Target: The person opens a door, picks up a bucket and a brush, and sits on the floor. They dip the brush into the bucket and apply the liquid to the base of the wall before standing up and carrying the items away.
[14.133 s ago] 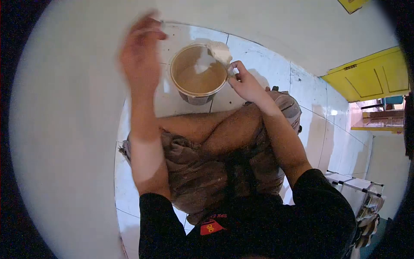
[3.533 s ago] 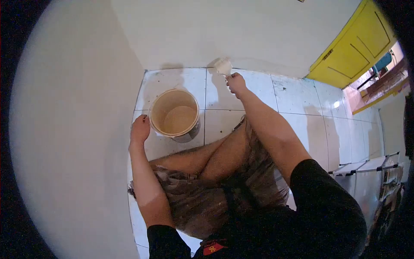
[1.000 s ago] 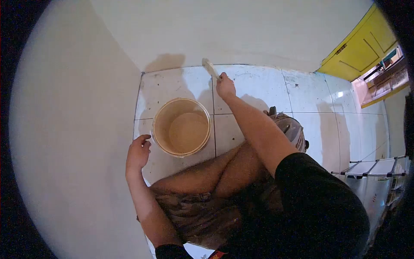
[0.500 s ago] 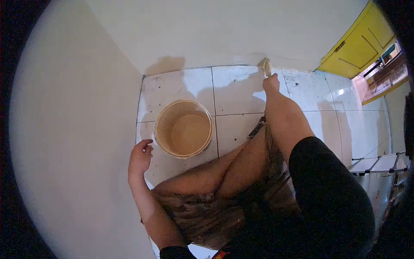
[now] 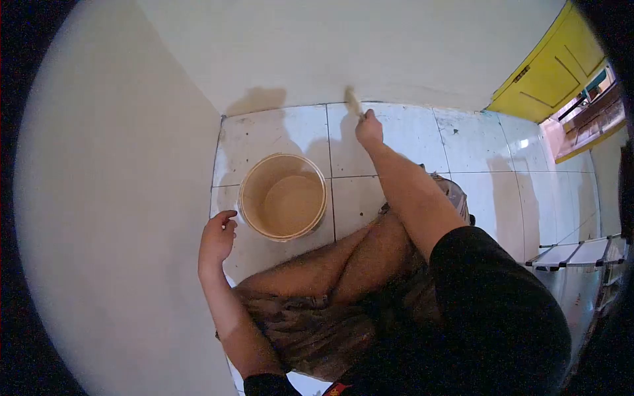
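Note:
My right hand [image 5: 370,130] is closed around the handle of a pale paintbrush [image 5: 354,101]. The brush head lies against the bottom of the front wall [image 5: 396,59], just above the floor tiles. A round bucket [image 5: 247,220] of light brown paint stands on the tiles in front of my crossed legs. My left hand [image 5: 218,239] hangs at the bucket's left side, holding nothing, with loosely curled fingers apart and fingertips close to the rim.
A second wall [image 5: 125,198] runs along my left and meets the front one in a corner. White tiled floor [image 5: 475,148] stretches right, towards a yellow door [image 5: 548,69]. An aluminium ladder [image 5: 574,254] is at the far right.
My right hand has swept the brush leftward along the bottom of the wall. My left hand and the bucket have stayed almost in place.

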`<state>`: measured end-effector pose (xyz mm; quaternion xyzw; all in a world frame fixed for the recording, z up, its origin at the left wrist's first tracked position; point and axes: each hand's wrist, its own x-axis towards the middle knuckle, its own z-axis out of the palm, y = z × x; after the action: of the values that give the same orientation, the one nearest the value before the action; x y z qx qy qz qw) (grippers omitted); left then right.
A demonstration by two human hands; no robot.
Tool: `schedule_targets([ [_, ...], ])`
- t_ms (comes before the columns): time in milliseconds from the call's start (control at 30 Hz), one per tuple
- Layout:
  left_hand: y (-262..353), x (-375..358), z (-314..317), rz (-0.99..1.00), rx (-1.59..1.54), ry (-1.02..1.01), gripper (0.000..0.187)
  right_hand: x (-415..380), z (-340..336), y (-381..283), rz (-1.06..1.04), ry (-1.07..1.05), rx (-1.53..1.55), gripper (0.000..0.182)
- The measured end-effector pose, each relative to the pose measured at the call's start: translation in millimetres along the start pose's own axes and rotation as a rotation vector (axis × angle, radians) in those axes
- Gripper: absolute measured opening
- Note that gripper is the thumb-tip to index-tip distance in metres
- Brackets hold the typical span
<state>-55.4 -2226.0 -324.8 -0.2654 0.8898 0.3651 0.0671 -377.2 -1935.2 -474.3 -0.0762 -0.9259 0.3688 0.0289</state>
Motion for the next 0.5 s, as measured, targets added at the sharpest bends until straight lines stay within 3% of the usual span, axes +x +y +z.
schedule_targets([
  [100,1,-5,0,-0.029,-0.006,-0.019,0.029,-17,12,1,-0.08,-0.082,-0.02,0.022],
  [233,0,-4,-2,-0.031,-0.029,0.007,0.029,-6,-10,11,0.148,0.129,0.058,0.037],
  [333,-3,-3,-1,-0.014,-0.024,0.015,0.028,14,-4,13,0.262,0.184,0.167,0.038],
  [500,-12,3,-1,0.0,0.012,0.015,0.028,2,30,-28,0.103,0.058,0.124,0.032],
])
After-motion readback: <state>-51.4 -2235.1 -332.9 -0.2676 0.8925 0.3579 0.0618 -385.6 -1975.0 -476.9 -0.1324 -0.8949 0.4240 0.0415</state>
